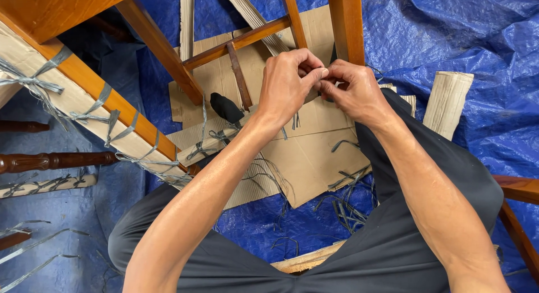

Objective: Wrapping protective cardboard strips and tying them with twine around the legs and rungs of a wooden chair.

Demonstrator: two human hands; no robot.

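Both my left hand (pixel 289 82) and right hand (pixel 353 88) are pinched shut on a thin grey strap (pixel 296 120) beside the wooden leg (pixel 347 23), its ends dangling below my fingers. I judge it light, limp and slippery, best gripped near the knot with fingertips. I sit on cardboard (pixel 314 158) over a blue tarp (pixel 466 34), cut scraps (pixel 345 206) strewn about.

i see my left hand (pixel 289 85) and right hand (pixel 351 88) hemmed between the wooden leg (pixel 346 23) above and my knees below; the crossbar (pixel 238 43) and slanted rail (pixel 160 46) block the left; open cardboard (pixel 309 158) lies beneath, littered with grey strap offcuts (pixel 348 209).
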